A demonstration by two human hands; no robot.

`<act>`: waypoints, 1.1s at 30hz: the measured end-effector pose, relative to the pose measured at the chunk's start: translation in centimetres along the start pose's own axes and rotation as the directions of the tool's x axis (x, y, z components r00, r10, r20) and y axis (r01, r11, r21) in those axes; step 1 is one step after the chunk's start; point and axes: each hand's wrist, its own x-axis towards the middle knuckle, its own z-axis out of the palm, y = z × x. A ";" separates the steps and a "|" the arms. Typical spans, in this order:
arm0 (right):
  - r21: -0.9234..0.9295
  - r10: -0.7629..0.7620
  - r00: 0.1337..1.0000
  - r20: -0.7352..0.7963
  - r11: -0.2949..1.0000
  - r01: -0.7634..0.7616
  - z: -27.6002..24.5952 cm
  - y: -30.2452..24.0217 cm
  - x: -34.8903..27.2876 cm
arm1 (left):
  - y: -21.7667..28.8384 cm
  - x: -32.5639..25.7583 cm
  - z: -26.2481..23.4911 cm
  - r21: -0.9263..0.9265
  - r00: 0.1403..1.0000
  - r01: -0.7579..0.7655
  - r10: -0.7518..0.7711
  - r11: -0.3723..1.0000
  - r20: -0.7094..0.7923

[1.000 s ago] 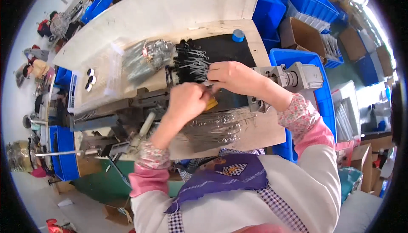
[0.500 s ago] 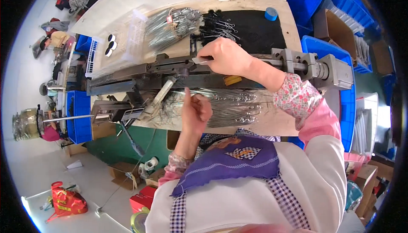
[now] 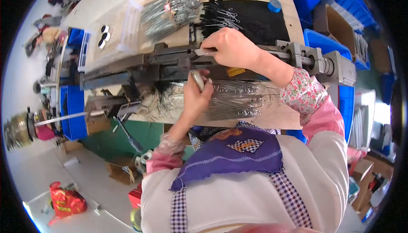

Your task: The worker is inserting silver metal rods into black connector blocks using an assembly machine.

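Observation:
My left hand (image 3: 196, 95) is closed round a metal lever (image 3: 197, 80) on the near side of a long dark bench machine (image 3: 170, 63). My right hand (image 3: 233, 48) sits over the machine's middle, pinching a small flat silvery piece (image 3: 205, 52) at its rail; the fingers hide part of it. Below the rail, beside my left hand, lies a spread of thin twisted wires with looped ends (image 3: 236, 101). Beyond my right hand are small black-bristled brushes with wire loops (image 3: 221, 18) on a black mat (image 3: 263, 26).
A tied bundle of wires (image 3: 170, 16) and a clear plastic tray (image 3: 125, 33) lie at the back left. A blue tape roll (image 3: 274, 5) sits on the mat. Blue crates (image 3: 346, 105) stand at the right. Other people (image 3: 46, 37) are at the far left.
My left hand has risen slightly and taken hold of the lever, which has swung rightward from its slanted position. My right hand stays at the rail with the flat piece.

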 end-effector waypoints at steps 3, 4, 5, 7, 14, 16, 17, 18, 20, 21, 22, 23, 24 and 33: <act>-0.081 -0.017 0.998 -0.060 0.997 0.012 -0.4 -0.5 0.1 | -0.6 1.7 -0.2 0.279 0.987 -0.150 0.161 0.948 -0.016; -0.156 -0.026 0.995 -0.095 0.988 0.011 -0.4 -1.3 -0.5 | 0.2 0.8 -0.2 0.264 0.993 -0.109 0.114 0.958 -0.005; -0.281 -0.148 0.971 -0.189 0.955 0.091 -0.4 -1.9 -1.3 | 1.0 -0.1 -0.7 0.315 1.000 -0.023 0.019 0.949 0.014; -0.318 -0.175 0.974 -0.145 0.940 0.121 -1.4 -4.3 -4.4 | -0.7 -2.7 -4.4 0.755 0.759 -0.494 0.638 0.432 0.131; -0.263 0.195 0.975 -0.109 0.940 -0.218 1.8 -1.1 -10.1 | -4.8 -14.9 -18.7 0.649 0.151 0.514 0.685 0.561 -0.712; -0.247 0.278 0.960 -0.045 0.928 -0.280 2.6 0.4 -9.2 | -6.4 -14.7 -19.5 -0.272 0.383 -0.173 -0.190 0.947 -0.904; -0.271 0.278 0.960 -0.041 0.922 -0.278 2.8 1.1 -9.0 | -7.7 -13.7 -19.0 0.055 0.450 0.127 -0.008 0.990 -0.893; -0.291 0.273 0.961 -0.035 0.918 -0.271 3.0 1.7 -8.8 | -8.6 -12.8 -17.3 0.391 0.553 0.380 0.133 0.838 -0.823; -0.290 0.265 0.962 -0.064 0.918 -0.272 2.9 2.6 -9.3 | -4.5 -10.4 -10.6 0.887 0.451 0.457 0.841 0.069 -0.298; -0.299 0.296 0.953 -0.070 0.905 -0.303 2.8 2.7 -9.4 | -4.7 -9.6 -10.0 0.888 0.446 0.456 0.846 0.065 -0.292; -0.310 0.327 0.942 -0.072 0.891 -0.333 2.7 2.6 -9.6 | -5.0 -9.0 -9.5 0.877 0.472 0.222 0.741 0.425 -0.478; -0.304 0.335 0.939 -0.076 0.889 -0.342 2.8 2.6 -9.7 | -4.9 -8.9 -9.2 0.685 0.543 -0.010 0.580 0.728 -0.608; -0.308 0.326 0.943 -0.072 0.892 -0.332 2.9 2.6 -9.8 | -4.9 -8.1 -10.0 0.682 0.535 -0.008 0.579 0.731 -0.615; -0.292 0.396 0.911 -0.118 0.863 -0.412 3.6 2.6 -10.5 | -5.0 -0.9 -13.4 -0.470 0.802 -0.026 -0.262 0.882 -0.537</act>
